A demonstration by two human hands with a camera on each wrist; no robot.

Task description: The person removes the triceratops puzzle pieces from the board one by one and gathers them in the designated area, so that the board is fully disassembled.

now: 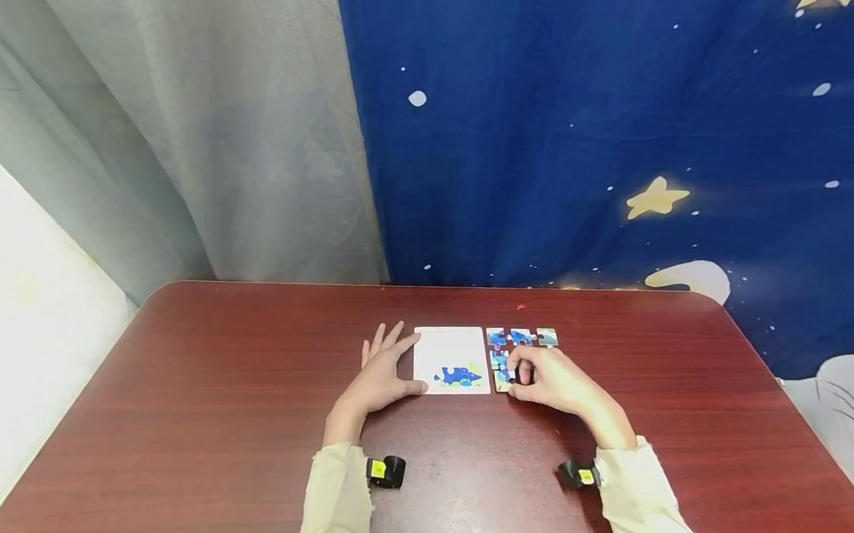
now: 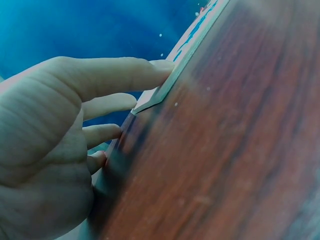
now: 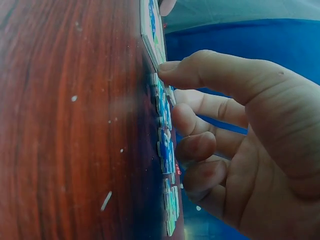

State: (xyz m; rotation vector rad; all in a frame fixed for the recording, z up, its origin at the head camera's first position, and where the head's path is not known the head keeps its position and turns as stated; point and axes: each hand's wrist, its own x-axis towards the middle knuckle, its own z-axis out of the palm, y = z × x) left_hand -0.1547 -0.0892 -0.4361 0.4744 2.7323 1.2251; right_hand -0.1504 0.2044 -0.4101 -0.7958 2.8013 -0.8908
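A white square puzzle board lies on the table, a blue animal picture along its lower part. My left hand rests at the board's left side, thumb at the near corner and index finger toward the far one. In the left wrist view the thumb touches the board's edge, and the other fingers extend past it. Right of the board, my right hand pinches a puzzle piece between thumb and index finger. The remaining right fingers are curled.
Several loose puzzle pieces lie beside the board, among them a blue one and a greenish one in the far row. The reddish-brown table ends at a grey curtain and a blue starry curtain.
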